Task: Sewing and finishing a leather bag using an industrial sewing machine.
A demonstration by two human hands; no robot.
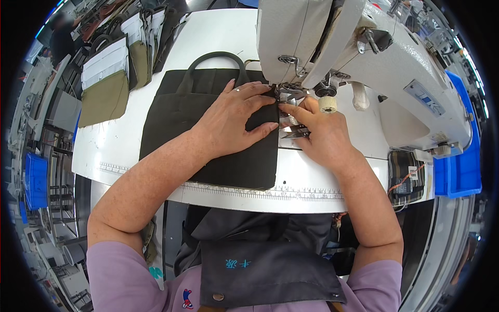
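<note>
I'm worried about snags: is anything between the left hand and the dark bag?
Nothing visible: the left hand rests directly on the dark bag. The snips jut from the right hand beside the bag's right edge.

Bag (228,169) on table (117,151), left of sewing machine (377,73); fabric pieces (106,99) farther left (slightly behind); bin (462,179) far right

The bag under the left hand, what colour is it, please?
The bag looks nearly black, clearest in the head view.
</note>
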